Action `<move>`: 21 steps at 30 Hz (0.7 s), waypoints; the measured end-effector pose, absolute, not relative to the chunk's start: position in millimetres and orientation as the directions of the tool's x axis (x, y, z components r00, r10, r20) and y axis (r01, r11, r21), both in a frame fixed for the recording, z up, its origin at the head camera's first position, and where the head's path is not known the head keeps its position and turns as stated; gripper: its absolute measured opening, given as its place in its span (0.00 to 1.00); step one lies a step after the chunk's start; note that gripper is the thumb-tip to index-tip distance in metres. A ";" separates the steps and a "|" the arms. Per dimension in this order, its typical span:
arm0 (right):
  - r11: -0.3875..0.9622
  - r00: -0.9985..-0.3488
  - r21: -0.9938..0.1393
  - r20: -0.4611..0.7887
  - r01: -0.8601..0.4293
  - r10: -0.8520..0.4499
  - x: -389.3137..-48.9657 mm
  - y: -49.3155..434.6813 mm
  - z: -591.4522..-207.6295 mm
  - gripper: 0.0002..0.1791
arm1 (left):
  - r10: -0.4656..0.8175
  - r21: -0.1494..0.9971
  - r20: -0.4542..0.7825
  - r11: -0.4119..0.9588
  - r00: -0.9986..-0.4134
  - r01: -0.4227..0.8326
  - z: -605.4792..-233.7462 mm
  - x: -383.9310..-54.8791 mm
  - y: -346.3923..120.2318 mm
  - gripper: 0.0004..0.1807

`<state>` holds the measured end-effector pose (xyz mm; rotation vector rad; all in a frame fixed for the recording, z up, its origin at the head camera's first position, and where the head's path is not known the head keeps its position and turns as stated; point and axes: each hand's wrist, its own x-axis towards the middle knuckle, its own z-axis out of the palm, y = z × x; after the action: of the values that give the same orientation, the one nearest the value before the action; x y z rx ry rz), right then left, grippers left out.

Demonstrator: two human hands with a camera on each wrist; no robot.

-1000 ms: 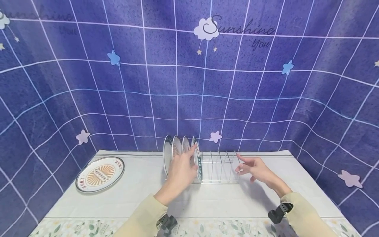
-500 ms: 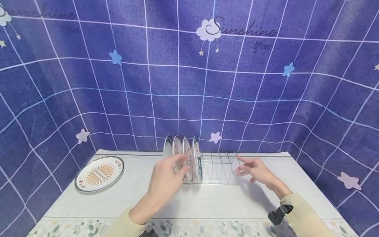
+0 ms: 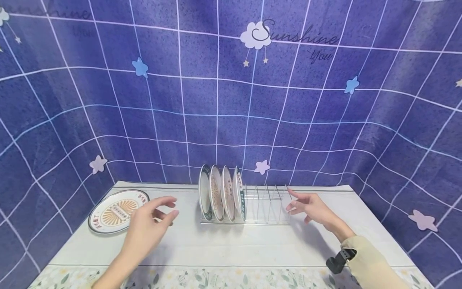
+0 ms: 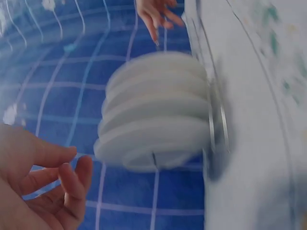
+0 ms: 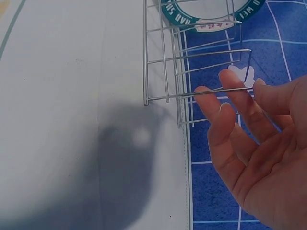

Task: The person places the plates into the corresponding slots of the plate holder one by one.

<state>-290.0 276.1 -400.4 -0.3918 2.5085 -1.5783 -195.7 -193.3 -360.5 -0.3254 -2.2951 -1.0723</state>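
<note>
A wire dish rack point(image 3: 267, 224) stands on the white tabletop, with several plates point(image 3: 215, 194) upright side by side in its left half. My right hand point(image 3: 308, 206) holds the rack's right end; in the right wrist view its thumb and fingertips are at the end wire point(image 5: 216, 91). My left hand point(image 3: 146, 226) hovers left of the rack with loosely curved fingers and nothing in them. Beside it, a white plate point(image 3: 112, 212) with an orange sunburst and dark rim lies face up, its right edge partly covered by the hand. The left wrist view is blurred.
Wire slots in the rack's right half hold no plates. A blue gridded curtain point(image 3: 231, 132) with stars rises behind and at both sides. A floral strip point(image 3: 231, 277) runs along the table's front.
My left hand has let go of the rightmost plate in the rack and moved left to the plate lying on the table. My right hand has stayed at the rack's end.
</note>
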 end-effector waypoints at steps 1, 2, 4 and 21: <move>0.412 -0.954 -0.901 0.010 -0.138 -0.299 -290.2 275.8 -400.6 0.30 | -0.032 0.613 0.598 0.662 -0.801 0.431 -363.3 -196.0 -201.3 0.19; 0.412 -0.954 -0.901 0.008 -0.137 -0.299 -290.3 275.5 -400.6 0.29 | -0.041 0.603 0.600 0.680 -0.799 0.418 -366.0 -196.1 -209.4 0.19; 0.412 -0.955 -0.901 0.008 -0.136 -0.298 -290.4 274.9 -400.3 0.29 | -0.063 0.588 0.601 0.710 -0.797 0.387 -370.6 -195.8 -225.9 0.20; 0.416 -0.954 -0.900 0.001 -0.132 -0.301 -289.9 274.5 -398.6 0.30 | -0.209 0.449 0.484 0.893 -0.850 0.036 -416.6 -204.8 -391.0 0.25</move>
<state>-289.9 274.5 -398.6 -0.3866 2.5052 -1.5690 -204.8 -391.0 -416.6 0.1242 -2.5186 -0.6107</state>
